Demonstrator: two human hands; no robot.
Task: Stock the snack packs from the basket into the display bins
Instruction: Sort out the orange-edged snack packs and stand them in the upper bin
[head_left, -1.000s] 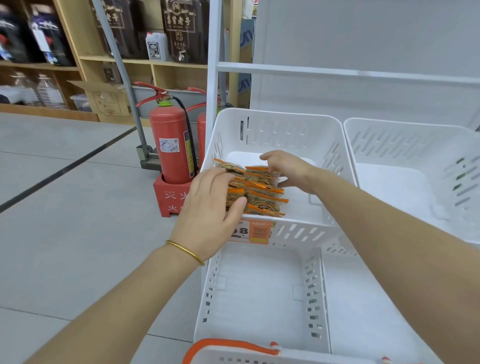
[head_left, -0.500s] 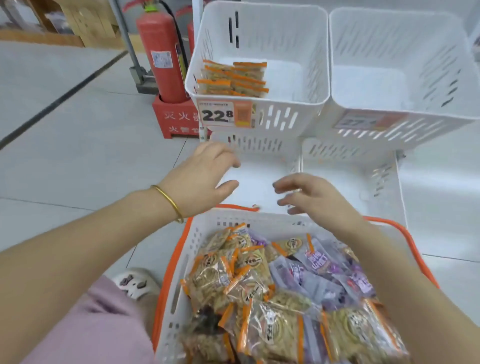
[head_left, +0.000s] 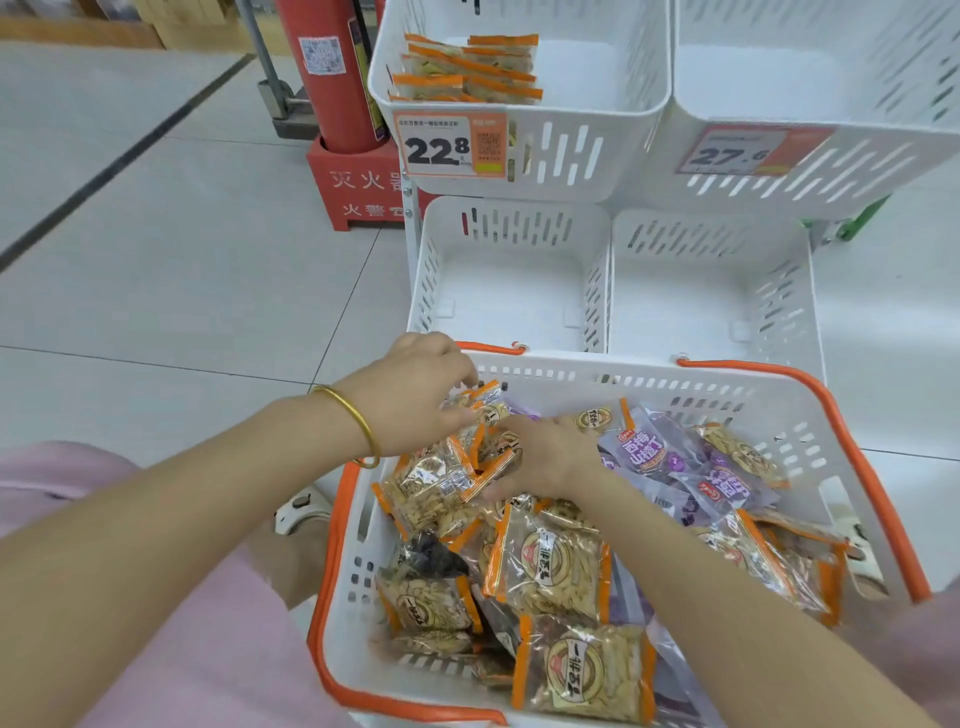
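Note:
A white basket (head_left: 597, 364) with orange handles sits in front of me, full of orange-edged snack packs (head_left: 550, 561) and purple packs (head_left: 644, 452). At the basket's far left corner, my left hand (head_left: 415, 389), with a gold bangle on the wrist, pinches an orange-edged pack (head_left: 480, 397). My right hand (head_left: 550, 457) lies just beside it, fingers curled round another orange-edged pack (head_left: 441, 478). The upper left display bin (head_left: 597, 156), tagged 22.8, holds a small stack of orange-edged packs (head_left: 467, 67).
The upper right bin (head_left: 857, 171), tagged 27.6, and the two lower bins (head_left: 509, 228) (head_left: 711, 234) hold nothing. A red fire extinguisher (head_left: 332, 67) stands in a red base (head_left: 358, 187) left of the bins. Grey tiled floor spreads to the left.
My hands left the stack in the upper left bin, came down over the basket and now grip packs inside it. My view dropped from the bins to the basket.

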